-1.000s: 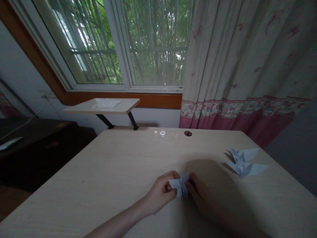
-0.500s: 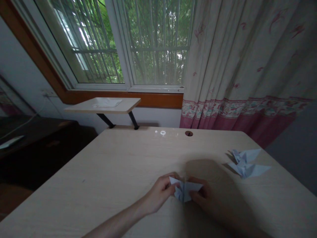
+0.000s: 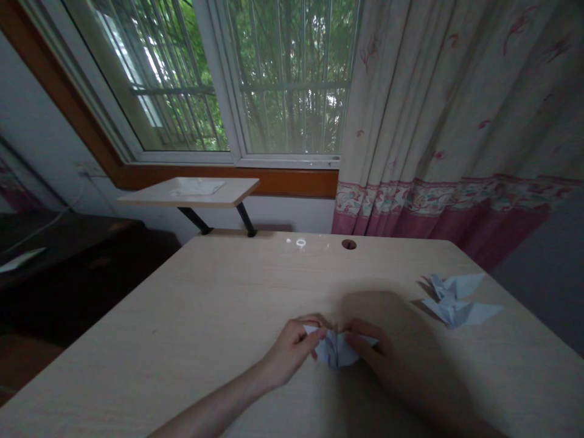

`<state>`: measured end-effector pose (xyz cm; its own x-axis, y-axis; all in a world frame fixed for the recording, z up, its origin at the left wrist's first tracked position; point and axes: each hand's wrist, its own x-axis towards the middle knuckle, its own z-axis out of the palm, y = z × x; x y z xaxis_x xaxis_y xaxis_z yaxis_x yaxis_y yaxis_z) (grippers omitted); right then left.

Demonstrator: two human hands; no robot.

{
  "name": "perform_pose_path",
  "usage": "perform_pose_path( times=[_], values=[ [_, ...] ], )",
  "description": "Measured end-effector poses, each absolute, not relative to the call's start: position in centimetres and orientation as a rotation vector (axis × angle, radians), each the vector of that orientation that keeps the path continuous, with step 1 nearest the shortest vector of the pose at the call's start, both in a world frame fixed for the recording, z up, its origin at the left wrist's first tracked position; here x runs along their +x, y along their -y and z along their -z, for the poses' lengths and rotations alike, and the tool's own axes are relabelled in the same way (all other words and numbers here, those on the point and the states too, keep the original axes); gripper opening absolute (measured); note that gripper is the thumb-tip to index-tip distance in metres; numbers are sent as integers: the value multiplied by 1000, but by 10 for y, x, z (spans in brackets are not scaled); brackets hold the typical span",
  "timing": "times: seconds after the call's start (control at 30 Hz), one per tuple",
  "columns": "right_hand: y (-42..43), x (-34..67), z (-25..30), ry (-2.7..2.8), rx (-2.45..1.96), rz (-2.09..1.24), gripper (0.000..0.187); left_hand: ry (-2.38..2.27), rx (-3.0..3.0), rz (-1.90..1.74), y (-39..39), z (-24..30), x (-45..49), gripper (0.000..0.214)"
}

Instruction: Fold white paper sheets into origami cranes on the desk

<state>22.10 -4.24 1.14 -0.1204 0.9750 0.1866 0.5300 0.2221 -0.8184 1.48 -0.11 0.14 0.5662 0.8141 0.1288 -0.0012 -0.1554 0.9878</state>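
Note:
A white folded-paper piece (image 3: 336, 353) with pointed ends is held just over the front middle of the desk, a crease running down its centre. My left hand (image 3: 292, 350) pinches its left side between thumb and fingers. On the right side, my right hand (image 3: 374, 350) grips it the same way, the thumb lying across the paper. Parts of both pointed ends are covered by my fingers. Off to the right, two folded paper cranes (image 3: 456, 301) rest close together on the desktop.
The pale wooden desk (image 3: 228, 286) has a round cable hole (image 3: 349, 244) near its back edge. A small raised shelf (image 3: 228, 198) at the back left carries white paper (image 3: 198, 187). Behind stand a barred window (image 3: 287, 79) and a floral curtain (image 3: 433, 121).
Both thumbs have shifted up toward the paper's upper edge and cover more of its ends. The paper is spread a little wider and lower. The cranes stay put.

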Motion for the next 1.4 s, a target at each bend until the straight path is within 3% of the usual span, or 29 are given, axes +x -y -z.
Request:
perform_pose_path(
  times=[0.1, 0.47, 0.97, 1.17, 1.4],
  values=[
    [36, 224, -24, 1774, -1337, -900, 28, -774, 1620, -906, -1, -4, 13, 49],
    [23, 239, -15, 1685, -1476, -918, 23, -987, 1860, -1102, -14, -3, 3, 31],
    [28, 240, -24, 1562, -1647, -752, 23, -1010, 1483, -1277, -31, 14, 1, 37],
    [20, 237, -8, 1591, -1698, -570, 16, -1065, 1555, -1241, -29, 8, 2, 27],
    [21, 239, -1, 1646, -1702, -595, 19, -1141, 1682, -1190, -26, 9, 2, 24]
  ],
)
